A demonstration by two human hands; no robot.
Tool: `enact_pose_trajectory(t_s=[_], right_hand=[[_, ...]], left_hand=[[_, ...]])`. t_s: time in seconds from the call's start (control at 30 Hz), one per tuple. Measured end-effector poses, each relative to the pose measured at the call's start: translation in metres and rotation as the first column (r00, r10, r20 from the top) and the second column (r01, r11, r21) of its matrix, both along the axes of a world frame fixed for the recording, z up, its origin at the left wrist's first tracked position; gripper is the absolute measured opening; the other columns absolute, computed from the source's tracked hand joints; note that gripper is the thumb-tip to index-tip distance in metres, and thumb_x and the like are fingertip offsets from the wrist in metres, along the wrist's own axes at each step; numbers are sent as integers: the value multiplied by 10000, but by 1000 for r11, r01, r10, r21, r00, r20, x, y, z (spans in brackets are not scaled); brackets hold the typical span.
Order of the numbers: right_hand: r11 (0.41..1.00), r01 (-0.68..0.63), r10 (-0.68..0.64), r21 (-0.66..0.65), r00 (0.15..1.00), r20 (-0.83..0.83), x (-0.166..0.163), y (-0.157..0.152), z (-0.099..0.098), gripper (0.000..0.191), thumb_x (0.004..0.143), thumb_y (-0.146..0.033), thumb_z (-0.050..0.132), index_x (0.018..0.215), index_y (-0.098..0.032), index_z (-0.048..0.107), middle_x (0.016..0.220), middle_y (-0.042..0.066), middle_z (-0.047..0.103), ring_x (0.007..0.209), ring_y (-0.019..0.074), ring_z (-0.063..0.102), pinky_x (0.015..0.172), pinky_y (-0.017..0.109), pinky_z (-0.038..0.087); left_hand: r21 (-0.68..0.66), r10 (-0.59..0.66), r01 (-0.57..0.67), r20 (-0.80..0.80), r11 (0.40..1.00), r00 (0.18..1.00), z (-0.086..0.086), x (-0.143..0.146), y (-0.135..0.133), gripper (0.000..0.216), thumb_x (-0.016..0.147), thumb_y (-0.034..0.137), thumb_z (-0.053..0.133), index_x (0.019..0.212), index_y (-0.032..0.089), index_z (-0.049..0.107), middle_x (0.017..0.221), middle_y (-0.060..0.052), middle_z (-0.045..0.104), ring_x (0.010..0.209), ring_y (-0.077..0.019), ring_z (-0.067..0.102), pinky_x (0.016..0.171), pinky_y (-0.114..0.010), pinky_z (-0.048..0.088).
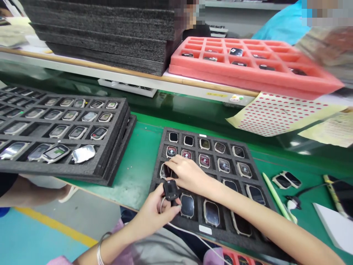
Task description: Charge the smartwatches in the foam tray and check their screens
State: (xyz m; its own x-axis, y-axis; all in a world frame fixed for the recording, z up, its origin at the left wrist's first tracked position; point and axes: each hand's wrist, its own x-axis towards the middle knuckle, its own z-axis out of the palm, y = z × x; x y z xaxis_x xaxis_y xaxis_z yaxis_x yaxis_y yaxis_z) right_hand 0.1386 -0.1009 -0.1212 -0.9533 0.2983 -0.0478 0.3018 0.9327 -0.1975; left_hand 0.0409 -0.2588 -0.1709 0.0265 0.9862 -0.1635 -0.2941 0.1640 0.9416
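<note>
My left hand [154, 211] grips a small black square device [171, 190], possibly a charging or test dock, with a white cable [193, 232] trailing from below it. My right hand [186, 173] reaches across the black foam tray [202, 228]; its thumb and fingers close around a smartwatch [163, 171] in the left column. Part of that watch is hidden by the fingers. Other strapless square watch bodies fill compartments around it, such as a light-framed watch [211, 212] with a dark screen and a watch [204, 160] with a lit red face.
Stacked foam trays of watches [110, 147] stand left. A pink foam tray [248, 79] and tall black foam stack [104, 33] occupy the shelf. Right lie two watches [286, 180], a green pen [275, 195], a cable [293, 202] and a white box [333, 224]. People are beyond.
</note>
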Motion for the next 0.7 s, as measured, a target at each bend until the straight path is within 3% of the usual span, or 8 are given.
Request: enact_pose_trajectory(t_s=[0.07, 0.13, 0.23, 0.37, 0.47, 0.53, 0.63, 0.7], right_hand=[[996, 33, -40, -80, 995, -88, 12, 7, 9, 317, 826, -268, 657, 1103, -118, 616, 984, 119, 647, 912, 239, 612, 777, 338, 499], [971, 26, -78, -239, 974, -212, 27, 10, 22, 348, 818, -285, 671, 1128, -142, 607, 1007, 93, 645, 916, 214, 618, 803, 318, 500], [923, -100, 3, -372, 968, -253, 44, 0, 35, 351, 820, -271, 677, 1146, -171, 597, 1048, 73, 620, 953, 195, 600, 843, 301, 496], [950, -159, 107, -268, 974, -198, 49, -24, 29, 322, 852, -215, 620, 1161, -135, 579, 1058, 112, 584, 978, 227, 567, 837, 348, 516], [978, -148, 119, -147, 975, -190, 46, -32, 20, 298, 868, -173, 570, 1154, -89, 568, 1062, 142, 571, 980, 252, 557, 830, 387, 525], [985, -145, 125, -98, 976, -180, 43, -32, 16, 281, 864, -157, 568, 1134, -79, 578, 1052, 144, 576, 962, 258, 562, 823, 403, 527], [987, -151, 139, -59, 976, -165, 41, -33, 14, 285, 838, -155, 601, 1112, -79, 588, 1052, 140, 588, 949, 268, 566, 819, 421, 527], [988, -149, 141, -37, 975, -175, 41, -36, 12, 301, 823, -142, 605, 1114, -65, 586, 1050, 145, 602, 952, 279, 569, 817, 432, 527]], left_hand=[[-19, 35, -34, 64, 999, 997, -3, -1, 3, 298, 851, 250, 623, 1112, 190, 493, 945, -27, 597, 477, -25, 343, 413, -160, 270], [-28, 20, -18, 92, 999, 996, -6, -3, 7, 323, 807, 263, 683, 1070, 172, 519, 931, -29, 604, 458, -16, 337, 391, -151, 253], [-28, -32, 36, 123, 999, 992, -6, -5, 12, 415, 721, 252, 770, 1061, 144, 558, 895, -31, 613, 492, -24, 382, 426, -145, 292], [-6, 16, -15, 101, 1000, 995, -2, -2, 15, 460, 709, 267, 781, 1108, 148, 584, 923, -38, 608, 652, -82, 515, 561, -170, 419], [-62, 47, -46, 21, 997, 999, -1, 2, 13, 417, 817, 367, 666, 1160, 157, 557, 700, 37, 536, 417, -38, 370, 386, -164, 309], [-76, 63, -63, -1, 995, 998, -2, 4, 12, 450, 841, 407, 626, 1209, 165, 535, 625, 62, 497, 364, -39, 320, 357, -175, 281], [3, 117, -117, -1, 993, 993, -1, 4, 13, 398, 835, 385, 640, 1153, 149, 594, 742, -8, 609, 615, -126, 564, 611, -226, 467], [69, 134, -135, 18, 988, 991, 1, 3, 15, 321, 831, 348, 652, 1070, 135, 635, 902, -57, 652, 897, -194, 593, 840, -271, 445]])
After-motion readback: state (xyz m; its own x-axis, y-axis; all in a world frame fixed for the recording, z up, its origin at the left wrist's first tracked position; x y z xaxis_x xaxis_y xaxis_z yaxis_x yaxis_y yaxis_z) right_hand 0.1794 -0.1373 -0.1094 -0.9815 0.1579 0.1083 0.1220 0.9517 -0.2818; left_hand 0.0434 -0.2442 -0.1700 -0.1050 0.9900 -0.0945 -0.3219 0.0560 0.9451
